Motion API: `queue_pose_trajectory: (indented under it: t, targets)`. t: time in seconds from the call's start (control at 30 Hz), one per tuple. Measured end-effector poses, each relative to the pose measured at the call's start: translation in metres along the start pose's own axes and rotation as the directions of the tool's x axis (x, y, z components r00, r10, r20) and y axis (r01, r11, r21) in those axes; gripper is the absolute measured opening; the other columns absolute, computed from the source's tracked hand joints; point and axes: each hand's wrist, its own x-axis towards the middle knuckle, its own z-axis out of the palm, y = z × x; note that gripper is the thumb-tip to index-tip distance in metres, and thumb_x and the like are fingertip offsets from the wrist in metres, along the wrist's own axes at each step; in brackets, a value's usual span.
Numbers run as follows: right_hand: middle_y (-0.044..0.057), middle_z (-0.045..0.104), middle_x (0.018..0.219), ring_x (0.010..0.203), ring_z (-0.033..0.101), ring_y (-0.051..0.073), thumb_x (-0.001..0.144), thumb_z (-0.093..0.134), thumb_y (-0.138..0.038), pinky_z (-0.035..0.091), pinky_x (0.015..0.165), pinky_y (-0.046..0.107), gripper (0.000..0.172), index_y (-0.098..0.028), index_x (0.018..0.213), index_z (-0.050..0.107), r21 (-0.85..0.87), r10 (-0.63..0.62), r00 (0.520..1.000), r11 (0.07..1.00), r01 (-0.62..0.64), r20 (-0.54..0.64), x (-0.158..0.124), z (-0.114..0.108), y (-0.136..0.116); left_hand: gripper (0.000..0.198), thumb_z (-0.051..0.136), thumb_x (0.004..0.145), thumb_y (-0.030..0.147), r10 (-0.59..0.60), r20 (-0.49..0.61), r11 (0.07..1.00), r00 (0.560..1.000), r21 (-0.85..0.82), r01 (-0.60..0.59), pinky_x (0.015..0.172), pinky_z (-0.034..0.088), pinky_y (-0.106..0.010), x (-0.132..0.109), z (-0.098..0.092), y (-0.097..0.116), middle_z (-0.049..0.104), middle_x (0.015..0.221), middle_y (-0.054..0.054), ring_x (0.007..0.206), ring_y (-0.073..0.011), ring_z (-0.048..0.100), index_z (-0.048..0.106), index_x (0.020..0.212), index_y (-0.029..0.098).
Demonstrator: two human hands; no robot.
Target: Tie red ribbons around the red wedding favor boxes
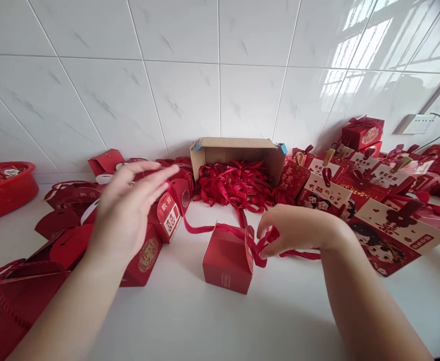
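A small red gift box stands on the white tabletop before me, with a red ribbon running through its top. My right hand is at the box's right side, its thumb and fingers closed on the ribbon there. On the left, my left hand is raised above other red boxes. Its upper fingers stretch out, while the ribbon's left end rises to its lower fingertips and looks pinched there; the thumb is hidden. Just beyond the left hand stands a red box with a white label.
A cardboard carton full of loose red ribbons lies against the tiled wall. Finished-looking gift boxes with ribbon loops crowd the right. More red boxes fill the left, near a red plastic basin.
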Motion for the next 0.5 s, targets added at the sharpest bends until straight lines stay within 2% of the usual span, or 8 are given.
queue_pose_trajectory:
  t: [0.07, 0.13, 0.17, 0.27, 0.37, 0.5]
  targets:
    - [0.004, 0.069, 0.075, 0.063, 0.059, 0.019, 0.067, 0.071, -0.039, 0.037, 0.053, 0.028, 0.021, -0.023, 0.080, 0.076, 0.019, -0.047, 0.998, 0.999, 0.046, 0.044, 0.003, 0.002, -0.003, 0.017, 0.060, 0.083, 0.025, -0.100, 0.210, 0.981, 0.973, 0.181, 0.062, 0.103, 0.042, -0.042, -0.004, 0.003, -0.009, 0.069, 0.114, -0.006, 0.119, -0.0248, 0.057, 0.064, 0.099, 0.021]
    - [0.004, 0.069, 0.077, 0.067, 0.059, 0.019, 0.067, 0.072, -0.039, 0.037, 0.053, 0.027, 0.020, -0.025, 0.081, 0.076, 0.015, -0.080, 0.995, 0.997, 0.079, 0.056, 0.005, 0.004, -0.006, 0.024, 0.056, 0.083, 0.026, -0.238, 0.391, 0.925, 0.889, 0.370, 0.085, 0.097, 0.047, -0.039, -0.007, 0.006, -0.017, 0.064, 0.120, -0.007, 0.118, -0.0259, 0.056, 0.063, 0.106, 0.022]
    - [0.004, 0.069, 0.078, 0.071, 0.059, 0.021, 0.067, 0.073, -0.039, 0.037, 0.055, 0.027, 0.021, -0.026, 0.082, 0.076, 0.004, -0.089, 0.995, 0.996, 0.089, 0.053, 0.006, 0.004, -0.006, 0.025, 0.054, 0.083, 0.025, -0.284, 0.436, 0.898, 0.854, 0.432, 0.078, 0.095, 0.049, -0.038, -0.009, 0.008, -0.021, 0.064, 0.119, -0.007, 0.116, -0.0250, 0.057, 0.061, 0.107, 0.023]
    - [0.005, 0.068, 0.078, 0.081, 0.058, 0.024, 0.067, 0.072, -0.041, 0.038, 0.058, 0.028, 0.021, -0.027, 0.083, 0.076, -0.003, -0.098, 0.994, 0.995, 0.098, 0.037, 0.008, 0.006, -0.005, 0.019, 0.050, 0.080, 0.021, -0.352, 0.509, 0.855, 0.786, 0.516, 0.050, 0.090, 0.050, -0.034, -0.011, 0.011, -0.026, 0.063, 0.108, -0.004, 0.105, -0.0207, 0.061, 0.057, 0.098, 0.023]
    - [0.005, 0.067, 0.085, 0.081, 0.059, 0.023, 0.068, 0.071, -0.036, 0.038, 0.057, 0.028, 0.020, -0.026, 0.085, 0.074, 0.034, -0.114, 0.993, 0.993, 0.113, 0.027, 0.014, 0.008, -0.002, 0.012, 0.050, 0.079, 0.022, -0.435, 0.571, 0.810, 0.697, 0.586, 0.026, 0.084, 0.050, -0.031, -0.011, 0.013, -0.026, 0.061, 0.102, -0.002, 0.097, -0.0182, 0.062, 0.054, 0.091, 0.022]
    - [0.003, 0.066, 0.089, 0.070, 0.057, 0.018, 0.070, 0.063, -0.029, 0.034, 0.050, 0.027, 0.015, -0.025, 0.084, 0.067, 0.013, -0.082, 0.995, 0.997, 0.081, 0.051, 0.023, 0.010, 0.000, 0.012, 0.048, 0.080, 0.026, -0.570, 0.540, 0.722, 0.619, 0.688, 0.065, 0.062, 0.046, -0.026, -0.011, 0.008, -0.025, 0.057, 0.078, 0.002, 0.070, -0.0148, 0.058, 0.047, 0.092, 0.023]
